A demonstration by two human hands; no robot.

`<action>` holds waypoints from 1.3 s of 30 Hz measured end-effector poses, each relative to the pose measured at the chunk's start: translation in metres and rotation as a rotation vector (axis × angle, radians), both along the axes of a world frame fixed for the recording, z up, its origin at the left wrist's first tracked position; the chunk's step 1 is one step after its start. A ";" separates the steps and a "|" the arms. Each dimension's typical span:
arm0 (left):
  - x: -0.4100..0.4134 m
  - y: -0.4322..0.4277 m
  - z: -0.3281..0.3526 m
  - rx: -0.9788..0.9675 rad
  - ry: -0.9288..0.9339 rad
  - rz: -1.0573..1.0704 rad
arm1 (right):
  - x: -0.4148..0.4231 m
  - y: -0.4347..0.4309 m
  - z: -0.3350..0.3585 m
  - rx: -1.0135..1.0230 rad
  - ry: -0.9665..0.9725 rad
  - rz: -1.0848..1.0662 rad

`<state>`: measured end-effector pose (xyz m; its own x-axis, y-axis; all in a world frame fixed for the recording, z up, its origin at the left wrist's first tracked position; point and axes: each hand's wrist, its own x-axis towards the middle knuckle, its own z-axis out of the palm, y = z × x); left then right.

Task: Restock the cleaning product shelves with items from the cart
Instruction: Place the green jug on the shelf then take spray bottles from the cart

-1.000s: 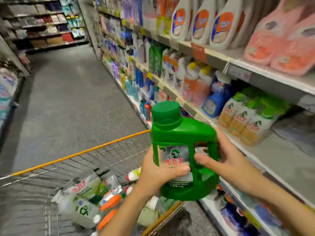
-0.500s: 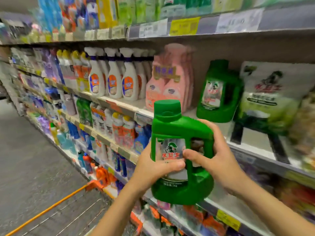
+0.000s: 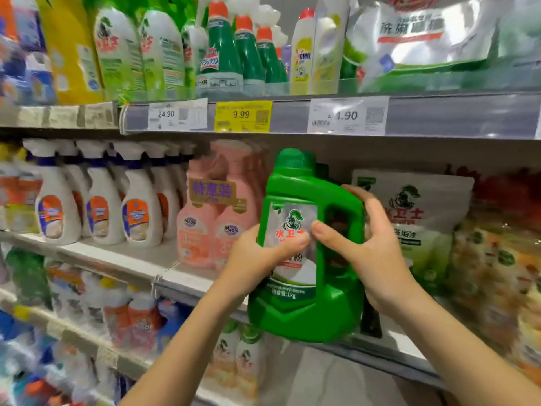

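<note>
A green jug (image 3: 304, 312) with a green cap and a silver label is upright in both my hands, level with the middle shelf (image 3: 137, 260). My left hand (image 3: 257, 259) grips its left side, thumb across the label. My right hand (image 3: 371, 247) holds the handle side, thumb on the front, fingers curled behind. The jug hangs in front of the gap between the pink refill pouches (image 3: 216, 212) and a white-green bag (image 3: 415, 218). Another green jug seen earlier in that gap is now hidden behind the held one. The cart is out of view.
White spray bottles (image 3: 99, 197) line the middle shelf to the left. The upper shelf (image 3: 439, 115) carries price tags, green bottles (image 3: 231, 51) and a large silver bag (image 3: 433, 39). Lower shelves hold more bottles (image 3: 131, 320). Patterned packs (image 3: 497, 276) stand at the right.
My view turned from the cart and aisle onto the shelves. Both hands carried the green jug up and toward the middle shelf, grip unchanged.
</note>
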<state>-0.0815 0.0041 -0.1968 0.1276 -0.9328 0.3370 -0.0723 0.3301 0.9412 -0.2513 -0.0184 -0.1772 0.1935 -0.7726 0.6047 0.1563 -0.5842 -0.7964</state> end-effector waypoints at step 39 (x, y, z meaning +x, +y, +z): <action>0.002 -0.117 -0.061 -0.277 -0.152 -0.108 | -0.006 -0.084 -0.015 -0.381 0.954 -0.477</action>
